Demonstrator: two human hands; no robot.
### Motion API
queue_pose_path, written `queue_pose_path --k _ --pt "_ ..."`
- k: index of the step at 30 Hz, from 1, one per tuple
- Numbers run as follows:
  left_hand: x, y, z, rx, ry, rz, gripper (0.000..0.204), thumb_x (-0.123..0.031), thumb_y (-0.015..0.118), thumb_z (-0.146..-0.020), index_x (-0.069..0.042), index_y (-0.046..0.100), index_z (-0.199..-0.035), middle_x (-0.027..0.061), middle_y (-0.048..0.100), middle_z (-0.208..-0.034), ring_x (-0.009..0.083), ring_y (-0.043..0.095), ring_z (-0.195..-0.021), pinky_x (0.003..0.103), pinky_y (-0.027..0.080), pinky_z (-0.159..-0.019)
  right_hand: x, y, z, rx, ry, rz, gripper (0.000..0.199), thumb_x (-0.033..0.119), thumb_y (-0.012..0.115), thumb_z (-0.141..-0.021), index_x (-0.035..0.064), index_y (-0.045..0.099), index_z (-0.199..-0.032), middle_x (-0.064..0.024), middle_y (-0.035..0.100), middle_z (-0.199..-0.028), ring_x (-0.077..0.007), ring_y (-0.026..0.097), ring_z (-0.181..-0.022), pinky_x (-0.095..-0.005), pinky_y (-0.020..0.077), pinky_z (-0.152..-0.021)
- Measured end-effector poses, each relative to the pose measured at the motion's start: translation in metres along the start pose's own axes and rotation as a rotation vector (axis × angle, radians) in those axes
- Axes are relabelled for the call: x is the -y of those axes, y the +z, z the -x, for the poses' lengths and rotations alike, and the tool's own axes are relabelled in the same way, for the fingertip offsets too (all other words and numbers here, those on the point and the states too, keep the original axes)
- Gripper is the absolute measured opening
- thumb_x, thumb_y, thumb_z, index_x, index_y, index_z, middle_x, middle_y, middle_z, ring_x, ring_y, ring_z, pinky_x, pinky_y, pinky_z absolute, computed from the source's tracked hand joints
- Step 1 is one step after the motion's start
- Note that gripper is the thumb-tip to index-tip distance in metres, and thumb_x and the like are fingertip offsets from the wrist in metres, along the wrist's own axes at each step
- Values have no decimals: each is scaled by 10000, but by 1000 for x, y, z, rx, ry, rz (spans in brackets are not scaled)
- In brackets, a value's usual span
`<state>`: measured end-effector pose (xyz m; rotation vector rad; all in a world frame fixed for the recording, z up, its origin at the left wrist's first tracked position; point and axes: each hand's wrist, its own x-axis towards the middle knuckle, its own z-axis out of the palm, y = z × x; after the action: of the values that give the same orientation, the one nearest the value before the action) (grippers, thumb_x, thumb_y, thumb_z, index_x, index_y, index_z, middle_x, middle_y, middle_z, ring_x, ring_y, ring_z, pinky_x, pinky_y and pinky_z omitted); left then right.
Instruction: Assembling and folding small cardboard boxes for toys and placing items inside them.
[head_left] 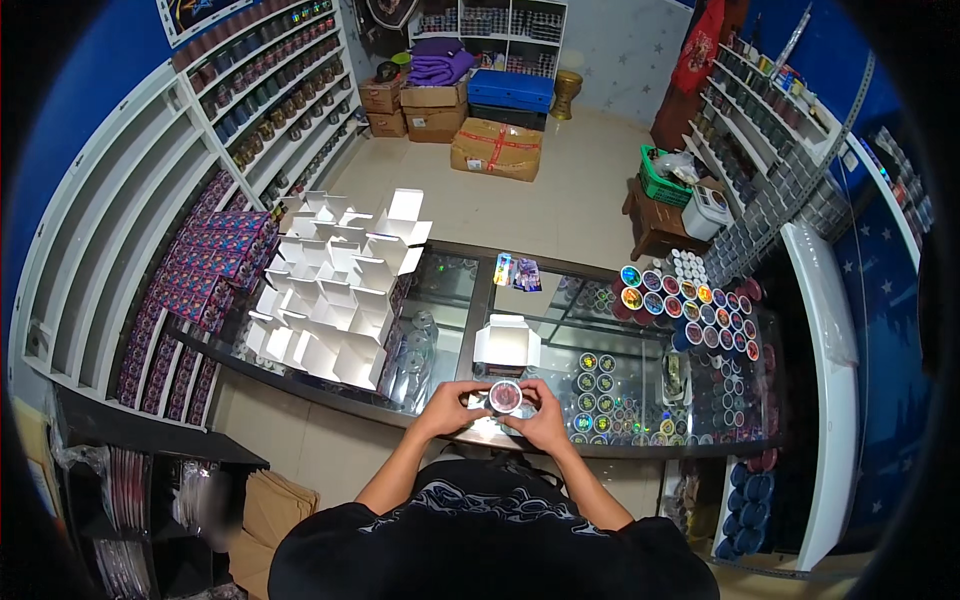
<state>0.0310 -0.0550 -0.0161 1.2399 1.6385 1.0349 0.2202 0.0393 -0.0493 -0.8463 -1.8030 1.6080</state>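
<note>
Between my two hands is a small round jar (pixel 506 397) with a white-rimmed top and a dark reddish label, seen from above near the counter's front edge. My left hand (pixel 452 408) grips its left side with thumb and fingers. From the right, my right hand (pixel 541 418) has its fingers wrapped round the other side. Just beyond the jar stands a small white-lined box (pixel 508 345) with its flaps spread open. Something pale and shiny lies under my hands, too hidden to name.
Many open white boxes (pixel 340 300) crowd the counter's left side. Round-lidded jars (pixel 690 305) stand in rows at the right. Small colourful packets (pixel 517 273) lie at the far edge of the glass counter (pixel 447 275). Purple patterned boxes (pixel 215 255) are stacked at left.
</note>
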Motion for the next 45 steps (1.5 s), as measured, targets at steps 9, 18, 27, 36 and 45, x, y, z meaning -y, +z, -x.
queue_pose_path --k 9,18,27,36,45 --pt "-69 -34 0 -211 335 89 461 -52 782 -676 -21 663 -1121 129 674 -1095 204 636 -1015 305 469 -907 107 -20 -22 71 -289 -51 558 -49 763 -673 -29 583 -1201 -131 602 -1189 -202 579 -1088 -325 437 -984" --pt "-125 -57 1 -303 642 50 417 16 759 -648 -32 697 -1057 148 673 -1104 257 643 -1042 340 493 -908 158 -25 -32 88 -471 -192 498 -60 724 -686 -7 604 -1166 -159 602 -1224 -248 543 -1186 -357 399 -1033" --pt "-130 -58 2 -325 715 80 399 15 748 -656 -18 696 -1050 156 671 -1106 270 641 -1047 358 490 -922 169 -25 -32 87 -571 -156 482 -59 720 -666 10 628 -1134 -170 601 -1226 -285 533 -1202 -388 393 -1041" --pt "-129 -56 3 -311 724 69 389 22 767 -633 -18 694 -1014 144 675 -1098 267 639 -1050 359 491 -922 161 -23 -27 86 -558 -160 475 -4 755 -692 -8 614 -1146 -176 603 -1215 -293 533 -1196 -406 385 -1040" --pt "-116 -41 14 -295 525 114 483 -52 802 -667 -36 658 -1128 136 674 -1089 243 649 -1005 330 490 -888 138 -13 -15 -20 -368 -292 516 -24 745 -750 -10 527 -1217 -93 610 -1110 -160 599 -994 -284 484 -861"
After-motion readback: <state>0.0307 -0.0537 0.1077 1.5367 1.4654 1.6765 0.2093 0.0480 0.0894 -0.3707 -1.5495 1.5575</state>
